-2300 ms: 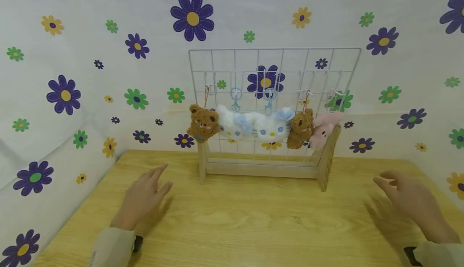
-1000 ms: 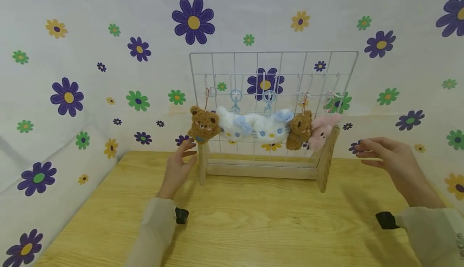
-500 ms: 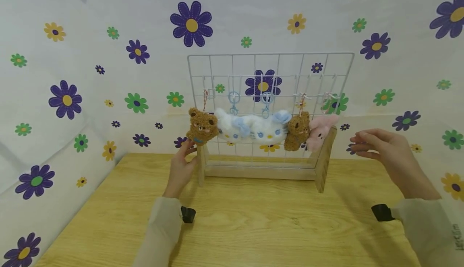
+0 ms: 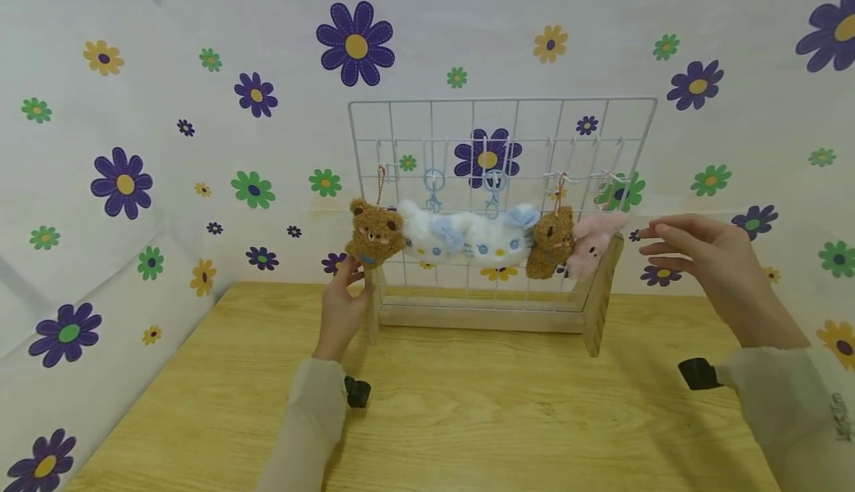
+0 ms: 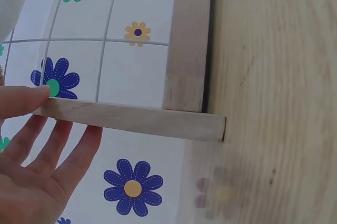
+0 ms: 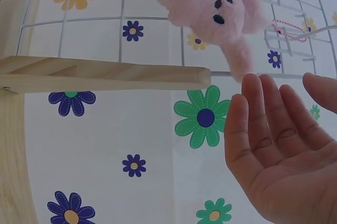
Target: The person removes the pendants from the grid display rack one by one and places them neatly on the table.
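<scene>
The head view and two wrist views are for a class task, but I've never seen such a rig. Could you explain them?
There is no machine here, only a person. The wide picture comes from a camera worn on the head, looking forward and down. The closer ones come from a camera on each wrist. On the table stands a rack of wire and wood. From it hang two brown bears, two white toys with blue bows and a pink toy, all plush. The left hand grips a wooden post of the rack, thumb on one side, fingers on the other. The right hand holds nothing; its fingers are extended near the pink toy.
</scene>
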Demonstrator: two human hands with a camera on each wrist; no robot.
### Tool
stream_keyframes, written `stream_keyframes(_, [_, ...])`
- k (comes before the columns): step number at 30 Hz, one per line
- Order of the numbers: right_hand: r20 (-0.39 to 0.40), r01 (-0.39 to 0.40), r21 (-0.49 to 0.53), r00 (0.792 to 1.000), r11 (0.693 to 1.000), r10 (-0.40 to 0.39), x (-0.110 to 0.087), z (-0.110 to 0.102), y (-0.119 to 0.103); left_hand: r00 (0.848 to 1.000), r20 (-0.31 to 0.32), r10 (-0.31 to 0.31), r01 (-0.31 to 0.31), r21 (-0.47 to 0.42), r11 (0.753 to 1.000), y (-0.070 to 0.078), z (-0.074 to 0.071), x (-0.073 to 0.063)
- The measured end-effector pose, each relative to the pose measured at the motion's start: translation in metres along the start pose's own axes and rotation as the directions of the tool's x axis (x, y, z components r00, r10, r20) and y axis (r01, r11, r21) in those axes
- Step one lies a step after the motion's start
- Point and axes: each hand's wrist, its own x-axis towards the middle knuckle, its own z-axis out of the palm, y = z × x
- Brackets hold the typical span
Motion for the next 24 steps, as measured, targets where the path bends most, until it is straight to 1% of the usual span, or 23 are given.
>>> stream_keyframes(3, [-0.007,0.005,-0.027,1.0,1.0,-0.005,0.004,0.001,-0.004,0.999,-0.015,0.039,-0.039,-0.004,0.999,-0.003,0.002,0.0])
stream_keyframes(5, [-0.015,0.007,-0.047,1.0,0.999,-0.008,0.006,0.002,-0.007,0.998,-0.017,0.054,-0.054,-0.002,0.999,-0.005,0.002,0.0])
stream_keyframes(8, [-0.006,0.006,0.002,1.0,1.0,-0.006,0.01,0.004,-0.01,0.998,-0.023,0.06,-0.06,0.005,0.998,-0.006,0.001,0.001])
stream_keyframes(12, [0.001,-0.003,0.091,1.0,0.996,0.003,0.014,0.007,-0.014,0.998,-0.015,0.053,-0.053,0.036,0.998,-0.004,-0.001,0.003])
stream_keyframes(13, [-0.003,-0.004,0.086,1.0,0.996,0.004,0.014,0.008,-0.015,0.999,-0.011,0.049,-0.049,0.055,0.997,-0.005,-0.001,0.002])
stream_keyframes(15, [0.0,-0.003,0.12,1.0,0.993,0.003,0.017,0.01,-0.017,0.999,-0.005,0.051,-0.05,0.086,0.995,-0.005,-0.001,0.001])
stream_keyframes(17, [0.008,-0.003,0.134,1.0,0.991,0.002,0.02,0.012,-0.02,0.998,-0.011,0.057,-0.056,0.117,0.992,-0.005,0.0,0.0])
stream_keyframes(19, [0.019,0.001,0.17,1.0,0.986,-0.005,0.024,0.013,-0.023,0.997,-0.021,0.068,-0.064,0.151,0.986,-0.005,0.001,-0.002])
stream_keyframes(20, [0.022,0.004,0.178,1.0,0.984,-0.008,0.025,0.014,-0.024,0.997,-0.022,0.077,-0.073,0.16,0.984,-0.005,0.001,-0.002])
stream_keyframes(22, [0.023,0.005,0.157,1.0,0.988,-0.008,0.028,0.015,-0.027,0.996,-0.02,0.09,-0.085,0.18,0.98,-0.006,0.003,-0.002])
stream_keyframes(24, [0.022,0.005,0.142,1.0,0.99,-0.008,0.031,0.017,-0.03,0.996,-0.016,0.088,-0.083,0.186,0.979,-0.007,0.003,-0.002])
